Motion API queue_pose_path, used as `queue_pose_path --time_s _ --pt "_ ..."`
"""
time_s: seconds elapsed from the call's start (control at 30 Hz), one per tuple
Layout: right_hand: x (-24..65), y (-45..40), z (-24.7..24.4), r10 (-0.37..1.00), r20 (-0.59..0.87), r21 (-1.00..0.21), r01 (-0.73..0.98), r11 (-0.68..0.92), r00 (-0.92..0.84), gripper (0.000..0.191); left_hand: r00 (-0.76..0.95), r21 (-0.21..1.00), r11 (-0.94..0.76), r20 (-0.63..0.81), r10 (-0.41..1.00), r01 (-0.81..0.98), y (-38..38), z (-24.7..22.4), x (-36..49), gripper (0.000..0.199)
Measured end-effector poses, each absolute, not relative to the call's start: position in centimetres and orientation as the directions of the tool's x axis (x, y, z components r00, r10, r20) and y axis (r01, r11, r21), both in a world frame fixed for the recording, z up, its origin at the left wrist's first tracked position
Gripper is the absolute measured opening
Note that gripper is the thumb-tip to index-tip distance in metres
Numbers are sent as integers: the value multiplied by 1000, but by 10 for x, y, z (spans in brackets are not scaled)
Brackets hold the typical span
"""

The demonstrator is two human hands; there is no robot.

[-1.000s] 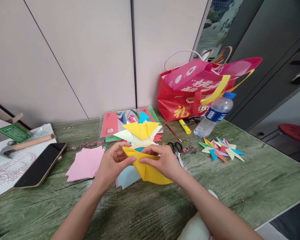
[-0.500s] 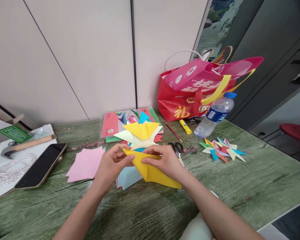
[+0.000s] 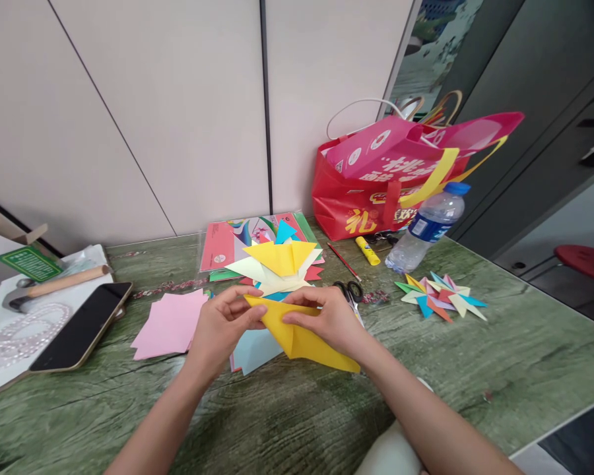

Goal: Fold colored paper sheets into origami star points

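Note:
A folded yellow paper (image 3: 301, 340) is held up above the table between both hands. My left hand (image 3: 230, 320) pinches its upper left corner between thumb and fingers. My right hand (image 3: 321, 316) grips the upper edge, thumb in front and fingers behind. Just beyond the hands lies a pile of folded papers, with a yellow folded piece (image 3: 282, 257) on top. Under the held paper are light blue sheets (image 3: 257, 349), partly covered. Pink sheets (image 3: 171, 323) lie left of my left hand. Black-handled scissors (image 3: 350, 297) lie behind my right hand, partly hidden.
On the right are a multicoloured paper star (image 3: 440, 295), a water bottle (image 3: 428, 224) and a red bag (image 3: 361, 191). A yellow glue stick (image 3: 367, 251) and a red pencil (image 3: 344, 261) lie near the bag. At left are a phone (image 3: 82, 326) and a hammer (image 3: 59, 284).

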State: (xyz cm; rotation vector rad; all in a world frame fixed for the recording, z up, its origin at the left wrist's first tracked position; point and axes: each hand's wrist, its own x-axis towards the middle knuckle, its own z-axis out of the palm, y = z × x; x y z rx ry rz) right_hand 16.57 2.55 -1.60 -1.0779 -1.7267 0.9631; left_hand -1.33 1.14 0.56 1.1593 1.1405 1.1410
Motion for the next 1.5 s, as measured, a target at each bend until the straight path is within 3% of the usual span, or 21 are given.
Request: queue_pose_path --time_s 1.5 --pt "170 24 -11 943 174 -924 286 255 -282 12 140 984 129 -111 984 -125 14 7 -21 20"
